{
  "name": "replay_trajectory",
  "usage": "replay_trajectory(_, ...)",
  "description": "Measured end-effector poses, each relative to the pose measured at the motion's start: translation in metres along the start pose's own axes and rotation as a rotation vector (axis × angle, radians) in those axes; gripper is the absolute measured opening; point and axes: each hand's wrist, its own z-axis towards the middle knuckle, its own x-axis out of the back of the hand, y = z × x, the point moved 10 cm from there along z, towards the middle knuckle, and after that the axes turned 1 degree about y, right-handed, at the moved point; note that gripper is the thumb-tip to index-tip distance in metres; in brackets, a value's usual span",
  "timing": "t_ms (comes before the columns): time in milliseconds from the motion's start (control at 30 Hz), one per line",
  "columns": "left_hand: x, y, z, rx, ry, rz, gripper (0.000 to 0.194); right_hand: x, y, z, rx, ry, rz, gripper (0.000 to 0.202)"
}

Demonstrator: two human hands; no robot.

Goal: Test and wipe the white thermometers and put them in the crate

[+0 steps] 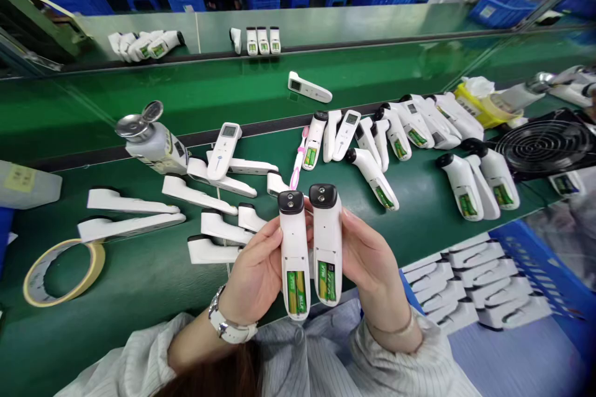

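Note:
Side by side in front of me are two white infrared thermometers with black heads. My left hand (256,270) is closed round the left thermometer (293,242), its thumb along the edge. My right hand (367,254) grips the right thermometer (326,232) from behind, fingers mostly hidden. Both have their sensor ends up and their battery bays uncovered, with green batteries (297,291) inside. Just beyond them lie a pink and white toothbrush (298,158) and another thermometer (315,139) with batteries showing.
More thermometers (128,223) lie at left and along the bench (261,183). A metal-topped bottle (156,139), a tape roll (65,273) and a black fan (544,146) stand around. At lower right, a blue crate (554,273) holds several thermometers. A green belt (223,93) runs behind.

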Motion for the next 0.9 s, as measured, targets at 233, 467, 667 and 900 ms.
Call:
replay_trajectory(233, 0.002, 0.002, 0.002, -0.034, -0.008, -0.026, 0.036, 0.005, 0.01, -0.004, -0.008, 0.009, 0.028, 0.03)
replay_trajectory(467, 0.004, 0.005, 0.001, -0.089, 0.026, 0.005, 0.035, 0.003, 0.013, -0.002, 0.007, -0.011, 0.092, 0.028)
replay_trajectory(667, 0.007, 0.004, 0.002, -0.059, 0.047, 0.005, 0.027, 0.009, 0.015, -0.003, 0.002, 0.033, 0.208, 0.027)
replay_trajectory(900, 0.015, -0.006, -0.002, 0.065, 0.083, 0.017, 0.04, 0.015, 0.021, -0.009, -0.013, 0.105, 0.3, 0.038)
